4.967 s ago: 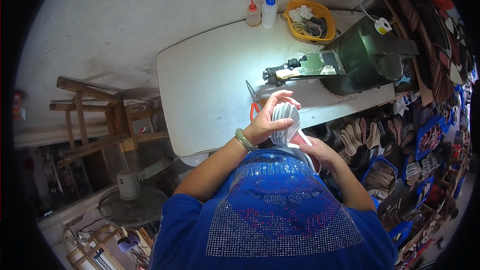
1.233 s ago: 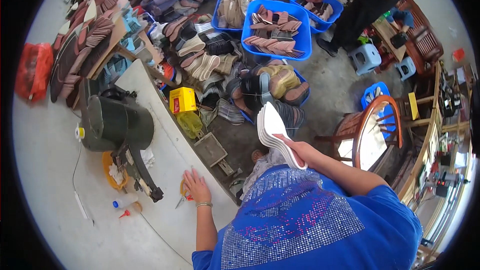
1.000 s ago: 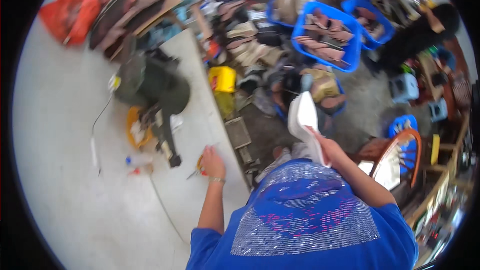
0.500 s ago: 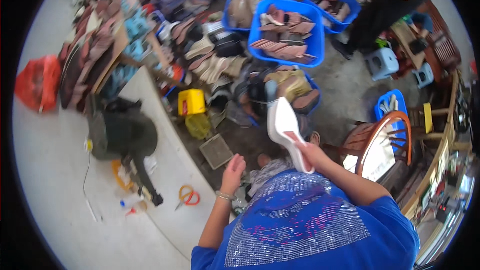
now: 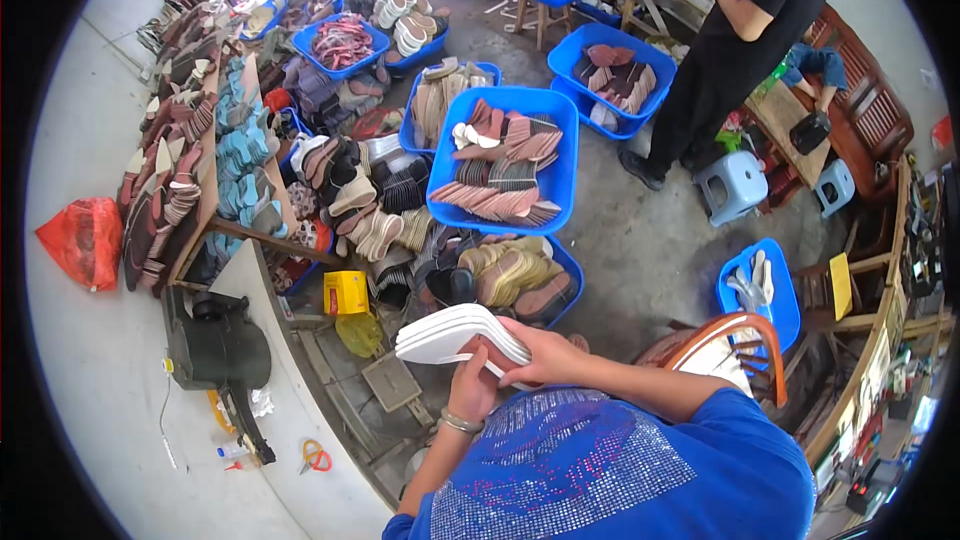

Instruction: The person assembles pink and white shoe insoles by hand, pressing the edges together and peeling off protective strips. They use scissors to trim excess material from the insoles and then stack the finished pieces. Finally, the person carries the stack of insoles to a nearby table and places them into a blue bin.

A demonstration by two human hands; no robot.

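A small stack of white shoe soles point(image 5: 442, 332) with reddish-brown patches lies across both my hands, in front of my chest. My right hand point(image 5: 545, 355) wraps round its right end. From the near side, my left hand point(image 5: 472, 392) presses its fingertips against a reddish-brown patch. Just beyond the stack is a heap of tan and brown soles point(image 5: 515, 275), partly in a blue tub.
A large blue tub point(image 5: 437, 202) of soles stands ahead. On the white table point(image 5: 330, 510) at left are a dark green machine point(image 5: 215, 345) and scissors point(image 5: 315, 456). A person in black point(image 5: 690, 65) stands beyond, near stools. A wooden chair point(image 5: 765, 325) is at right.
The stack has come lower and nearer, turned from upright to lying crosswise. My left hand, empty before, has closed on it. The view has tilted up, showing more of the room.
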